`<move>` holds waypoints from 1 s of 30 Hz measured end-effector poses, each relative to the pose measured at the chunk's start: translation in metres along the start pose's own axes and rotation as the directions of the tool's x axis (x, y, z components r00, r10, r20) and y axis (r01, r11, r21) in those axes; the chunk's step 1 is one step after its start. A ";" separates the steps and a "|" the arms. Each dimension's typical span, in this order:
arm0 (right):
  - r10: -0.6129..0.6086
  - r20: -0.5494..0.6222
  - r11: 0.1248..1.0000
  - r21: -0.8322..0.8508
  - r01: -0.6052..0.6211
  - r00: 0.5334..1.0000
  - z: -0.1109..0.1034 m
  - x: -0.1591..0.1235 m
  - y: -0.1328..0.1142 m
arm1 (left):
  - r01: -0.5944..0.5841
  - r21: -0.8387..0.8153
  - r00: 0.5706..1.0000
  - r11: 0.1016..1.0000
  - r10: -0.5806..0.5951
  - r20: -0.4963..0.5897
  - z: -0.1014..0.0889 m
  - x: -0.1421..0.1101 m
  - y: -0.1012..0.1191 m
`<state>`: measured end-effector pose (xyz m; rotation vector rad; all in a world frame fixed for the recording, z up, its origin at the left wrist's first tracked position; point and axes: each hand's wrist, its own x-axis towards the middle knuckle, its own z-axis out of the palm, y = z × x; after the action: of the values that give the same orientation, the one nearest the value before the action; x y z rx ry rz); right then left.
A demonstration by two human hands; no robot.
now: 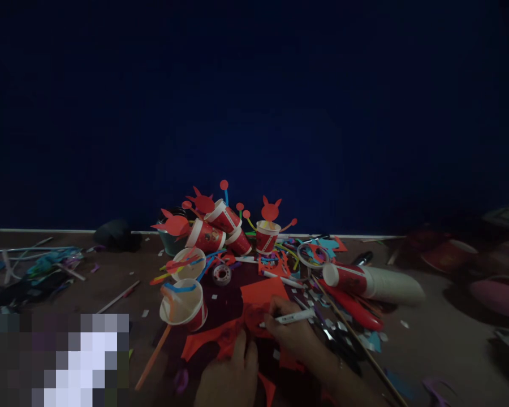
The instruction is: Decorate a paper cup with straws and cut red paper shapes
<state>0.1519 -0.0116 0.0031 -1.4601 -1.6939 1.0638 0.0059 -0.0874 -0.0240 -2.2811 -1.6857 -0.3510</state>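
Note:
My right hand point(294, 333) is closed round a white marker pen point(294, 317), its tip down on a piece of red paper point(254, 314) on the floor. My left hand point(231, 376) rests on the red paper's near edge, fingers pressed down on it. Just left of the paper stands a red and white paper cup point(184, 305) with coloured straws in it. Beyond it lie several red paper cups point(220, 229) fitted with red paper ears and straw arms; one such cup point(267, 234) stands upright.
A stack of paper cups point(371, 281) lies on its side to the right, with red-handled scissors point(356, 311) and a thin stick point(356, 342) near it. A tape roll point(221, 274), paper scraps and straws litter the brown floor point(441, 339). The blue wall behind is dark.

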 end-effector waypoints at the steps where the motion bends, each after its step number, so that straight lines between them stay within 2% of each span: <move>1: -0.002 0.001 1.000 -0.001 0.002 1.000 0.000 0.000 0.000 | 0.001 0.005 1.000 1.000 -0.001 -0.003 0.000 0.000 0.000; 12: -0.015 0.026 1.000 -0.004 0.015 1.000 0.001 -0.001 0.004 | 0.021 -0.008 1.000 1.000 -0.021 -0.018 -0.005 0.003 0.001; 18: 0.030 0.016 1.000 0.007 -0.030 0.999 0.001 -0.001 0.002 | 0.027 -0.028 0.999 0.999 -0.027 0.025 -0.006 0.002 0.001; 23: 0.004 -0.018 1.000 -0.011 -0.004 1.000 0.001 -0.001 0.003 | 0.032 -0.027 0.999 0.999 -0.031 0.033 -0.007 0.003 0.002; 30: -0.006 -0.030 1.000 -0.009 0.006 1.000 0.001 -0.001 0.006 | -0.042 0.030 0.992 0.999 0.038 0.119 -0.009 0.003 -0.002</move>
<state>0.1533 -0.0123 -0.0026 -1.4689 -1.6832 1.0267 0.0046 -0.0881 -0.0143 -2.3509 -1.6854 -0.1814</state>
